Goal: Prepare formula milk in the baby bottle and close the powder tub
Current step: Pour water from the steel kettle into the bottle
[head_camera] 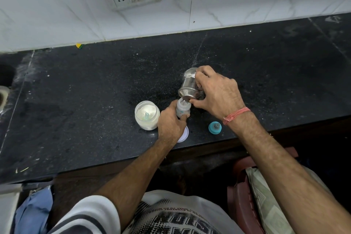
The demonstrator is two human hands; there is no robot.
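Hands both occupied. Right hand [216, 91] wraps the small shiny steel cup [189, 86] and tips it steeply, rim down toward the left; left hand [171, 122] closes around the small clear plastic baby bottle [182, 111], standing upright, to steady it under the pour.

Black speckled stone bench [95, 100]: carries everything, all near the front edge and within easy reach.

Open clear powder tub [146, 118]: just left of the left hand, about full of white powder, with a pale green scoop [146, 115] lying in it. Not yet closed.

Steel cup: lip sits right over the bottle mouth, touching or nearly so; cannot tell which. The close placement probably guards against spilling at so narrow an opening. Liquid stream not clearly visible.

Baby bottle: uncapped, whitish contents showing at the neck.

Flat white round lid [185, 135]: on the bench, half hidden beneath the left wrist; judged to be the tub's.

Teal bottle cap with grey teat [215, 127]: set aside to the right, below the right wrist, clear of the pour.

Judgement: filling step in hand; capping and closing the tub remain.
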